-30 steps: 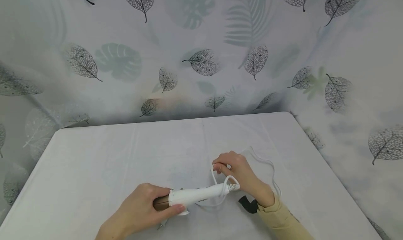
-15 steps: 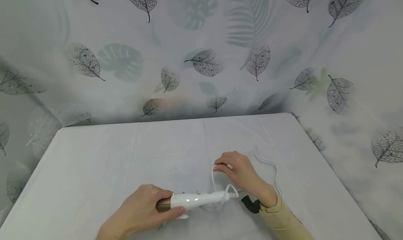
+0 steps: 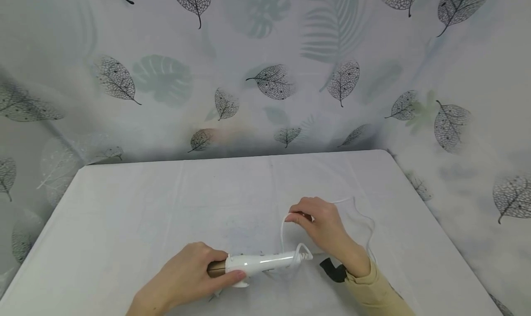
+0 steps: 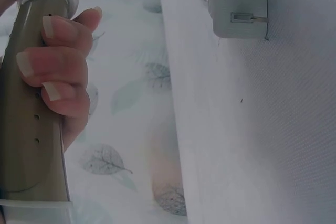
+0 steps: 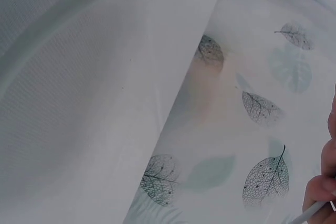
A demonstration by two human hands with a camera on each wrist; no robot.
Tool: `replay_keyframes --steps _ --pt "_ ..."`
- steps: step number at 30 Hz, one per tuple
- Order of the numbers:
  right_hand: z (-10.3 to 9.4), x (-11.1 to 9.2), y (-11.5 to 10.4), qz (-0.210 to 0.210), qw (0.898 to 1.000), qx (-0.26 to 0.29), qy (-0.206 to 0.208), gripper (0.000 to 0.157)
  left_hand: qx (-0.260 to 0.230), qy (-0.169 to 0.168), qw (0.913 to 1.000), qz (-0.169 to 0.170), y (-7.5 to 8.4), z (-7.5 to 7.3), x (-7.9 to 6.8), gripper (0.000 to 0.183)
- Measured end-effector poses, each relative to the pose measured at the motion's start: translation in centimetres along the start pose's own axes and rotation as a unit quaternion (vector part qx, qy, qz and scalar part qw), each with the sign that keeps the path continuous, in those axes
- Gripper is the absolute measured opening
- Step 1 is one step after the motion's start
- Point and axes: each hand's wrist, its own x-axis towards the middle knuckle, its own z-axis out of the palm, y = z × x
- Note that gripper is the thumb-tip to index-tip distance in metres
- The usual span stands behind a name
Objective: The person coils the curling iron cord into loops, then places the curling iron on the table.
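My left hand [image 3: 186, 274] grips a hair straightener [image 3: 263, 262] with a white handle that points right. In the left wrist view, its fingers [image 4: 60, 69] curl round the brown barrel [image 4: 31, 145], which has a row of small holes. My right hand [image 3: 321, 221] is up and right of the handle and pinches the white cord [image 3: 282, 235] between thumb and fingers. Part of the cord loops at the handle's end, and more trails behind the right hand. Its white two-pin plug [image 4: 239, 9] lies on the table, largely hidden under the left hand in the head view.
A white-covered table [image 3: 137, 205] lies beneath both hands. Leaf-patterned curtains [image 3: 232, 53] stand behind it and at both sides. A black curved piece [image 3: 333, 271] sits by the right wrist, next to the beige sleeve [image 3: 377, 290].
My right hand has moved slightly right and drawn the cord with it. The straightener's handle end has dropped a little, while the left hand keeps its grip. The view has shifted slightly.
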Motion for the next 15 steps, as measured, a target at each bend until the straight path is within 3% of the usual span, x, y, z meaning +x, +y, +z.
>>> replay_keyframes --steps 7,15 --pt "-0.06 0.36 -0.23 -0.01 1.0 -0.003 0.008 0.019 -0.011 0.001 0.9999 0.0 -0.12 -0.01 -0.12 0.052" --pt "-0.88 0.43 -0.93 -0.019 1.0 0.014 -0.015 0.01 -0.014 -0.021 0.999 -0.038 0.05 0.17 0.12 0.054"
